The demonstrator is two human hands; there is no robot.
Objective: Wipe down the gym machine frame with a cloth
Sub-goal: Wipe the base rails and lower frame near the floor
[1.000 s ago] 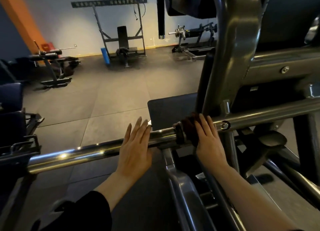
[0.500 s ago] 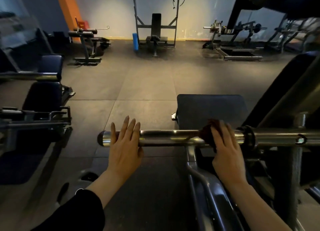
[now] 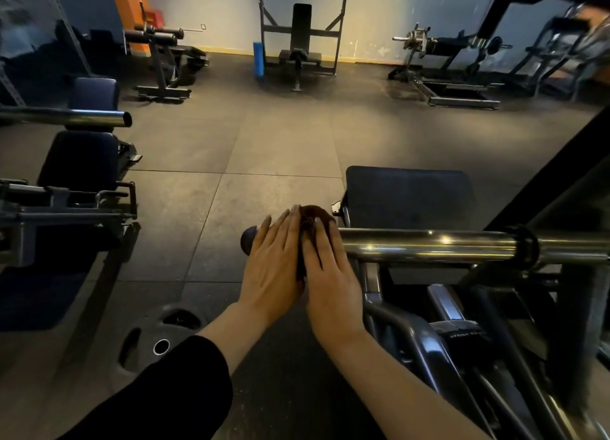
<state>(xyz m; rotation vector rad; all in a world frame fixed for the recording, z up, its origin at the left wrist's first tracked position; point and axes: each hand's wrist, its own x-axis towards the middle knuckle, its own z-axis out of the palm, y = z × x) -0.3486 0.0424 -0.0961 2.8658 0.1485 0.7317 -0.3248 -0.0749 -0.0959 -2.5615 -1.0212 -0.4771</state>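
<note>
Chrome is being wiped along the gym machine's horizontal bar [image 3: 429,245], whose long axis is running left to right across the frame, ending in a free tip [image 3: 248,240] on the left. Going from that tip rightward, the left hand [image 3: 272,261] is being laid flat over the bar end with its fingers straight, gripping nothing. Just beside it, touching, the dark brown cloth [image 3: 313,215] is being pressed onto the bar by the right hand [image 3: 330,271], fingers extended over the bunched fabric rather than curled round it. From this grip the unwiped length is judged to lie wholly to the right, toward the collar [image 3: 525,245], so the right hand is the nearer one for a stroke along the bar's axis.
</note>
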